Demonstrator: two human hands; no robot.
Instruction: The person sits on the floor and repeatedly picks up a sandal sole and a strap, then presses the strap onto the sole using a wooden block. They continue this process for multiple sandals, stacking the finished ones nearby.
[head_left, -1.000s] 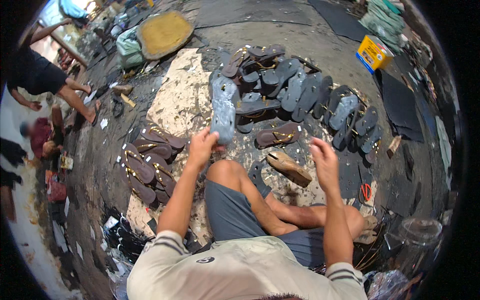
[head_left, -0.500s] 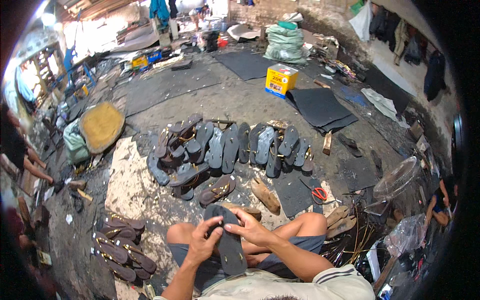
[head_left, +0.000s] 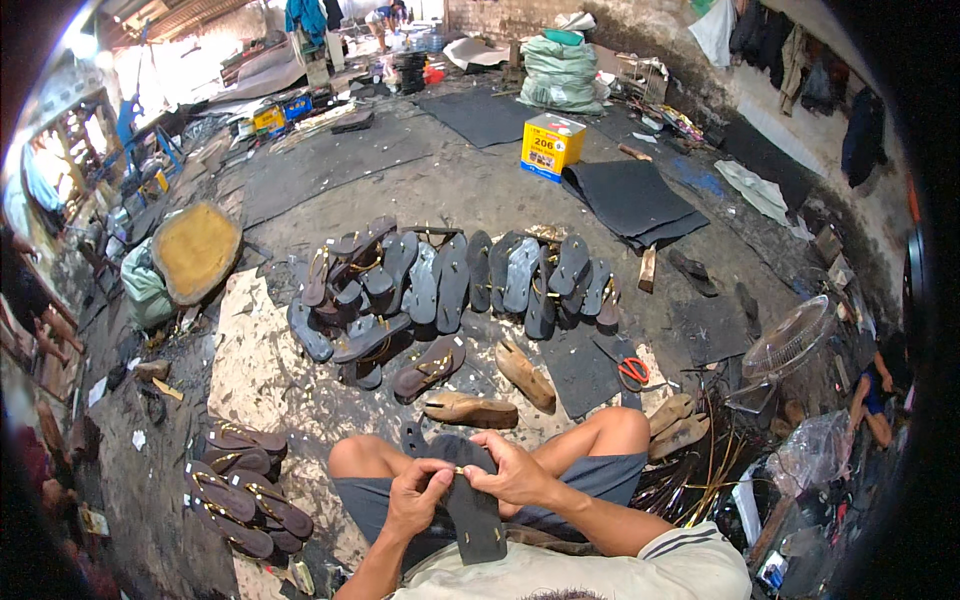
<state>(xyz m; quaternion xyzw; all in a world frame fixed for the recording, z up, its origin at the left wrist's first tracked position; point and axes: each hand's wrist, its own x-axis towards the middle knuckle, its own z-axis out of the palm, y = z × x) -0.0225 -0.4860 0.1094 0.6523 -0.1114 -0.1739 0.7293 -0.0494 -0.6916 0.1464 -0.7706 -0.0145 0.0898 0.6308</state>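
Observation:
Over my lap, a dark sandal sole point(head_left: 474, 528) is held between both hands. My left hand point(head_left: 418, 492) grips its left edge, thumb and fingertips closed. From the other side my right hand point(head_left: 514, 470) pinches it, the thumb close to the left thumb. A small gold-coloured bit shows between the two thumbs; its kind I cannot make out. More gold bits show near the sole's lower end. Just beyond my left hand lies part of another dark sole point(head_left: 411, 437). Ahead are a wooden shoe last point(head_left: 470, 409), a second last point(head_left: 525, 376) and a brown sandal with gold trim point(head_left: 430, 369).
Several soles and sandals point(head_left: 452, 285) are spread across the floor ahead. Finished-looking sandals point(head_left: 228, 494) pile at my left. Red-handled scissors point(head_left: 632, 372), a fan point(head_left: 787, 338) and more lasts point(head_left: 678, 432) stand or lie to the right. A yellow box point(head_left: 550, 147) is farther off.
The sole has tilted and shifted slightly down and right, with both hands drawn closer together on it. A wooden last and another sole behind it show more fully. The view has tilted a little.

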